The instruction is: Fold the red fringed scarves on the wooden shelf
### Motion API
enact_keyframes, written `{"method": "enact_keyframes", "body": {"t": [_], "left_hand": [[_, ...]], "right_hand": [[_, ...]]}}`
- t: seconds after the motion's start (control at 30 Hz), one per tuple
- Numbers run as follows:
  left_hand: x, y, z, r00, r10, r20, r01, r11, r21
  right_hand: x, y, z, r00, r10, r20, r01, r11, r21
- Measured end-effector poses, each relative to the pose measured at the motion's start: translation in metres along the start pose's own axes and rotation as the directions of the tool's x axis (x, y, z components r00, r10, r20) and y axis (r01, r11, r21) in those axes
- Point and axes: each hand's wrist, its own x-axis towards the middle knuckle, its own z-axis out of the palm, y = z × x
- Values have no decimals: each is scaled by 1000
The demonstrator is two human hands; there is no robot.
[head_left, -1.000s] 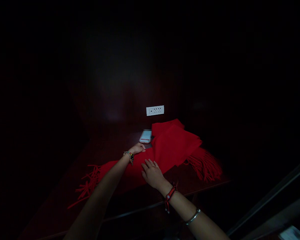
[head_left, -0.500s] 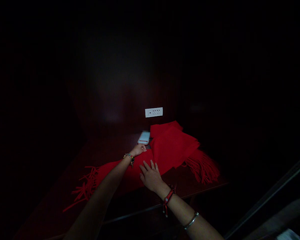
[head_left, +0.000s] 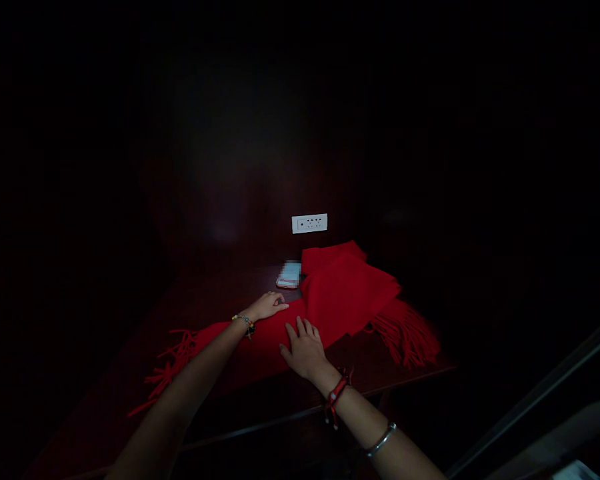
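Observation:
A red fringed scarf (head_left: pixel 347 290) lies on the dark table, folded over itself at the right, one length running left to loose tassels. My right hand (head_left: pixel 307 353) rests flat on the scarf near the fold, open, fingers spread. At the scarf's far edge is my left hand (head_left: pixel 267 307), fingers loosely bent and a small gap between thumb and forefinger; nothing shows in it. Its fingertips touch or hover just over the cloth. Just beyond lies a phone (head_left: pixel 289 275), its screen lit and partly pixelated.
A white socket panel (head_left: pixel 309 223) is set in the dark wall behind the table (head_left: pixel 220 283). The table's front edge runs below my wrists. At the lower right, a pale diagonal edge (head_left: pixel 535 393) crosses the dark. Much around is too dark to make out.
My left hand has moved a little left along the scarf's far edge, away from the phone. My right hand stays nearly in place on the cloth.

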Motion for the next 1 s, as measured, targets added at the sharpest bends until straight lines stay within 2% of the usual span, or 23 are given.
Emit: {"method": "enact_keyframes", "body": {"t": [0.13, 0.33, 0.4, 0.47, 0.57, 0.7, 0.83, 0.93, 1.0], "left_hand": [[-38, -8, -1, 989, 38, -145, -6, 977, 212], [-101, -10, -2, 962, -21, -272, 120, 928, 353], [-118, -8, -3, 978, -39, -203, 110, 929, 354], [-133, -8, -4, 991, -114, -76, 132, 939, 317], [-151, -16, -6, 966, -257, 38, 237, 931, 278], [-166, -23, -12, 951, -308, 19, 286, 902, 322], [-169, -10, -8, 950, -302, -75, 307, 874, 377], [-166, 2, 1, 970, -237, -62, 242, 891, 383], [-164, 4, 5, 979, -205, -20, 197, 904, 379]], "right_hand": [[1, 0, 2, 999, 6, 40, -6, 1000, -2], [2, 1, 5, 998, 21, 67, -20, 1000, -15], [3, 1, 5, 996, 27, 82, -26, 999, -19], [3, 1, 4, 994, 36, 106, -34, 999, -22], [2, 1, 2, 990, 45, 137, -42, 999, -20], [1, 2, 2, 990, 41, 138, -38, 999, -24], [2, 3, 1, 986, 45, 163, -40, 999, -35], [4, -1, -4, 983, 46, 178, -40, 999, -36], [5, -5, -7, 990, -12, 139, 15, 1000, -18]]}}
